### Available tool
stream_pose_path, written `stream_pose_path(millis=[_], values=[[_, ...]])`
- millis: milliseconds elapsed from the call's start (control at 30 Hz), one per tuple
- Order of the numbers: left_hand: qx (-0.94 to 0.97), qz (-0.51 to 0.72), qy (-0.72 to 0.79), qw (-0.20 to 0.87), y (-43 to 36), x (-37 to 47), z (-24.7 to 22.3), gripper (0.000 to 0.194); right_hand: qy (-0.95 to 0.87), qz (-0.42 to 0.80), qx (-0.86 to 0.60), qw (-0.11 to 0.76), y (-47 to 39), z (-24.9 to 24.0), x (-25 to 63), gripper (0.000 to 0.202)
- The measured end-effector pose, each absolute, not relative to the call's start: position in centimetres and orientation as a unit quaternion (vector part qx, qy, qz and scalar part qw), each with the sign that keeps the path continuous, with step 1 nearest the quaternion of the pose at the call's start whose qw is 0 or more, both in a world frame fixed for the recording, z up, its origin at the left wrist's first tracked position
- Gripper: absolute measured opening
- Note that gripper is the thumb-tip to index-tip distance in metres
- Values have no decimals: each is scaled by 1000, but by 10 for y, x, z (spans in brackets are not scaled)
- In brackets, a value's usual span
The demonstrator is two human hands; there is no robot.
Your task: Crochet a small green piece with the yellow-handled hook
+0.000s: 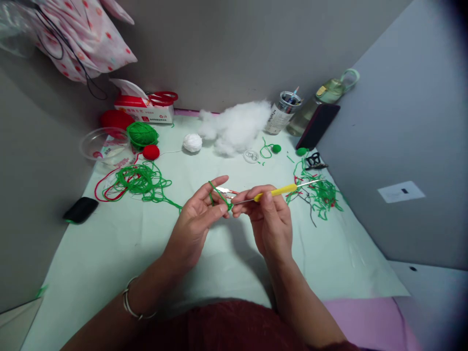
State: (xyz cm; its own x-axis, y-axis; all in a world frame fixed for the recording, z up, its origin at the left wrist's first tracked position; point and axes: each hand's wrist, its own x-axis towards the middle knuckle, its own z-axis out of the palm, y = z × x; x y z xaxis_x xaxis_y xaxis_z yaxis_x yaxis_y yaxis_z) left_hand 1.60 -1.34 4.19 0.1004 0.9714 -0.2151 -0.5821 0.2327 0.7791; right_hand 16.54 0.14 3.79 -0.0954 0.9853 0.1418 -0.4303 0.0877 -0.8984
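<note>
Right fingers (269, 206) around yellow-handled hook (277, 192), green yarn (229, 206) across left fingers (209, 217).

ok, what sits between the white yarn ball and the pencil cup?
In the head view, a fluffy white heap lies between the white yarn ball and the pencil cup.

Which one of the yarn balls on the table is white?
The white ball beyond the left hand, just left of the fluffy white heap; the large green ball and small red ball lie farther left.
</note>
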Motion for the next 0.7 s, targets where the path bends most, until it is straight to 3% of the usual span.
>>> stream_pose_path(millis=[300,700], values=[[269,565,368,687,-13,15,41,50,-456,560,-340,602,-3,38,165,25],[265,577,368,679,-14,18,42,51,-386,613,-363,585,2,35,160,25]])
